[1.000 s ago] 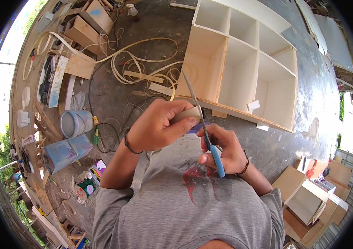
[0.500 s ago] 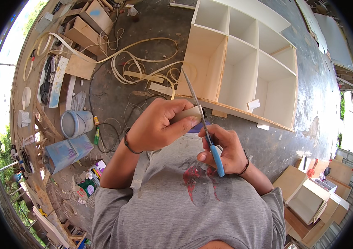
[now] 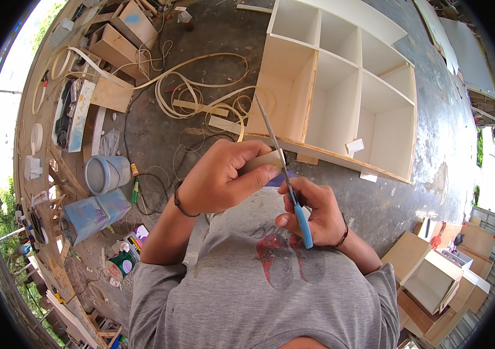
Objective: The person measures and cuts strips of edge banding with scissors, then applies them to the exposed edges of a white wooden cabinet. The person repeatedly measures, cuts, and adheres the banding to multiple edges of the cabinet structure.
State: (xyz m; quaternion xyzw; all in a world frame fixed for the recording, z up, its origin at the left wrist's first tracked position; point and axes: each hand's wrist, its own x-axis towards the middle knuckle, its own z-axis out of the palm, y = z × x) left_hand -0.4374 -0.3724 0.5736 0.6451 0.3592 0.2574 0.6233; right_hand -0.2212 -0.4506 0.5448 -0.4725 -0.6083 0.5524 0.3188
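My left hand (image 3: 215, 177) is closed around a pale beige piece (image 3: 269, 161), gripped between thumb and fingers in front of my chest. Its far end and underside are hidden by the hand. A long narrow pointed blade with a blue handle (image 3: 303, 227) is in my right hand (image 3: 317, 212), fingers and thumb wrapped about the handle's upper end. Whether it is a knife or one half of scissors I cannot tell. The blade slants up and left, crossing the right end of the beige piece and apparently touching it.
An open white cabinet (image 3: 333, 99) with several compartments lies on the floor ahead. Coiled edging strips (image 3: 189, 93) lie left of it. A bucket (image 3: 108, 174) and a blue-grey container (image 3: 96, 212) stand at the left. Wooden panels and a box (image 3: 430, 285) fill the lower right.
Hardly anything differs. The blue handle's lower end has shifted very slightly left, while both hands keep their grips and the blade stays at the end of the beige piece.
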